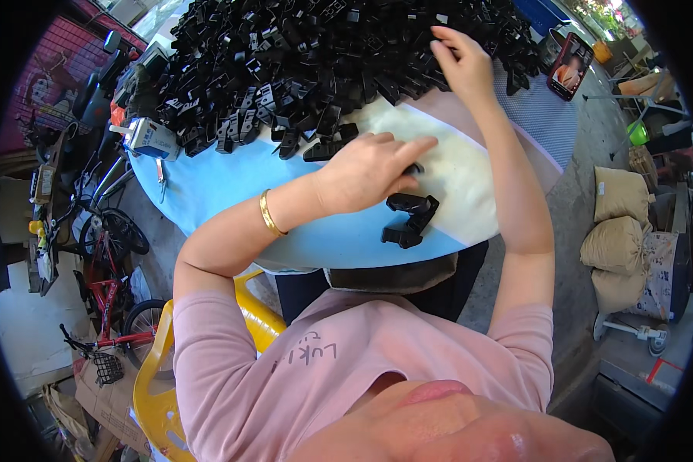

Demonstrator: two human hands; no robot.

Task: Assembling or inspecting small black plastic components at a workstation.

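A big heap of black plastic parts [285,69] covers the far side of a round table with a light blue and cream cloth [231,192]. Over the table's middle, my left hand [366,173] has its fingers curled round a small black plastic part [414,169], mostly hidden by them; a gold bangle [269,213] circles that wrist. Farther out, my right hand [466,68] reaches to the heap's right part, thumb and forefinger apart and nothing visible between them. Close to the near edge lie a few black parts [410,219], just below my left hand.
A white and blue box [152,138] and a small metal tool [162,179] lie at the table's left. On the right edge a phone in a red case [570,67] leans upright. A yellow chair [150,377], a red bicycle [104,296] and stuffed sacks [617,242] surround the table.
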